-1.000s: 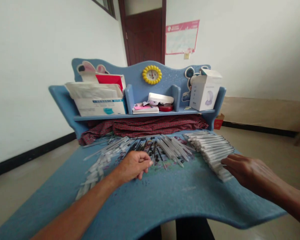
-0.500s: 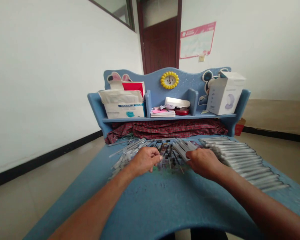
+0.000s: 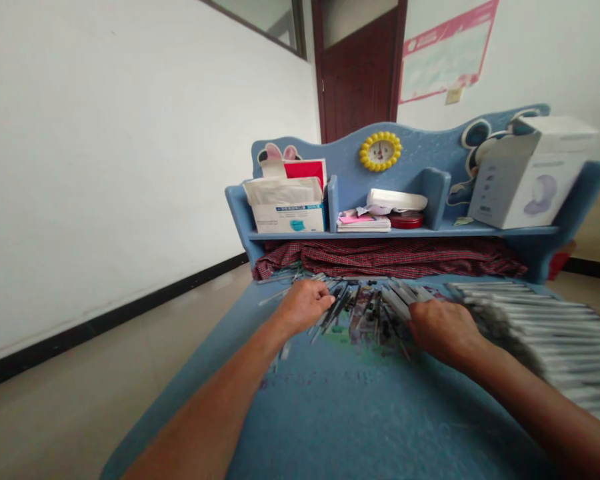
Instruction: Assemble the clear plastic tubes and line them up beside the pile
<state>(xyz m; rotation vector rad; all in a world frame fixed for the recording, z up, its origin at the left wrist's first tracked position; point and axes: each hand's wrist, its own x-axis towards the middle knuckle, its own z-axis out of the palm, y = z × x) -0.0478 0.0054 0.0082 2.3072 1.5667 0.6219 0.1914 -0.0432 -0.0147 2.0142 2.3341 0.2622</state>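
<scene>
My left hand [image 3: 307, 305] is closed, thumb and fingers pressed together, above the left side of a spread of thin dark sticks [image 3: 336, 308] that look like pen refills. Anything in its pinch is too small or hidden to make out. My right hand [image 3: 443, 327] is closed, its fingers curled at the near ends of a fan of translucent tubes [image 3: 399, 299] like pen barrels. Between the hands lie more dark sticks and small dark pieces [image 3: 375, 310]. A few pale tubes show beyond my left hand, partly covered by it.
Rows of pale tubes [image 3: 560, 333] lie on the right of the blue table [image 3: 360, 413], beside a blurred grey fuzzy patch [image 3: 500, 327]. A checked red cloth [image 3: 395, 259] lies under the shelf. On it stand a mask box [image 3: 290, 217], booklets [image 3: 363, 225] and a white box [image 3: 525, 173].
The view has turned left, so everything sits further right. My left hand has moved left and slightly away across the sticks, baring more of them. My right hand stays by the tubes.
</scene>
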